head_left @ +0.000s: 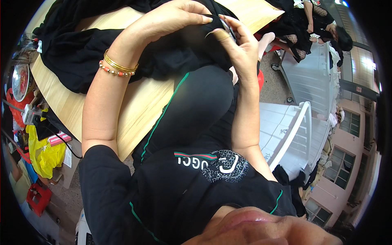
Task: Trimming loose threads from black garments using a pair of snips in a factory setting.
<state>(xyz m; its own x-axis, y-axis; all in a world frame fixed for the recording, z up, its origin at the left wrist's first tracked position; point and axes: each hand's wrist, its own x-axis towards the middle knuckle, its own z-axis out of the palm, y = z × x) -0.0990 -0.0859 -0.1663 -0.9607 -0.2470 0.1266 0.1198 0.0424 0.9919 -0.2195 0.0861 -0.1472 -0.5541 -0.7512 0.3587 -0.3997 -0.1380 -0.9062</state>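
Black cloth [175,49] lies bunched across the light wooden table [61,96] and hangs over toward my raised knee. My left hand [179,14] is closed at the cloth's upper edge, pinching it between thumb and fingers. Close by on the right, my right hand [241,45] is curled with its thumb toward the cloth, and a tan band wraps that thumb. A small, slim, greyish shiny thing [227,25] shows between its fingers; its kind is unclear. Part of the cloth at the fingertips is hidden by my hands.
White plastic wheeled bins [281,126] stand at the right, with cloth piled beyond. Other people [314,30] in black sit at the upper right. On the left are a yellow plastic bag [45,149], a power strip [32,114] with a cable, and a red stool [38,199].
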